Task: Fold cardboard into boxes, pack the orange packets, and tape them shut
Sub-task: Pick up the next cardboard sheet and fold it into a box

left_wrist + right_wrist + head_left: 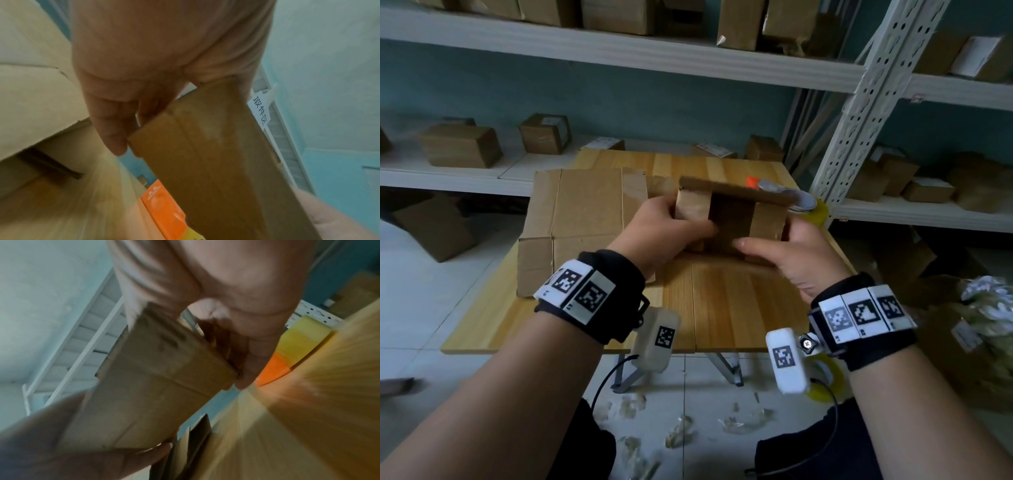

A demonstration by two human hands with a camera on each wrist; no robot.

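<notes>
Head cam: both hands are up over the light wooden table (739,308), wrapped around a small brown cardboard box (729,219) that's only half folded, flaps open toward the camera. The left hand (671,229) grips its left side with the thumb across the front; the right hand (801,260) cups the right side, thumb lying along the bottom edge. A big flattened cardboard sheet (578,219) lies on the table's left half. Behind the box a bit of an orange packet (752,181) pokes out, next to a yellowish tape roll (820,212).

Left wrist cam: fingers (111,129) curled round the box's edge, orange packet lying on the table below.

Right wrist cam: pretty blurry, but the fingers (257,356) are clamped on the box wall, with the orange packet and tape roll just beyond.
</notes>
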